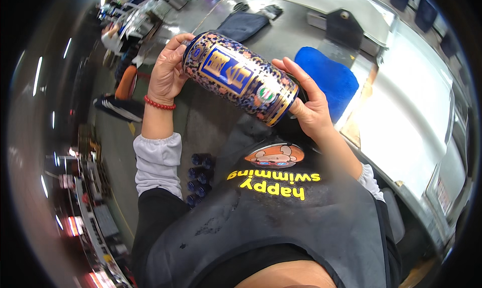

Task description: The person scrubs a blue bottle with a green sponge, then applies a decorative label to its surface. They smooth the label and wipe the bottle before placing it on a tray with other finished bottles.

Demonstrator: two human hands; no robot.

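Observation:
Tilted across the space in front of my chest is a dark blue cylindrical container (241, 79) with a dense floral pattern, gold trim and a blue label panel. Whether it is a bottle or a canister, I cannot tell. My left hand (170, 64) grips its upper left end, the fingers partly hidden behind it. At the lower right end, my right hand (312, 102) holds it near the base, thumb below and fingers above. A round green and white mark shows near that base.
A blue cushion-like pad (331, 79) lies just beyond my right hand, beside a bright white work surface (401, 112). Dark cloth (243, 26) rests on the grey surface ahead. Several dark blue objects (200, 175) stand low to my left, near an orange and black item (125, 83).

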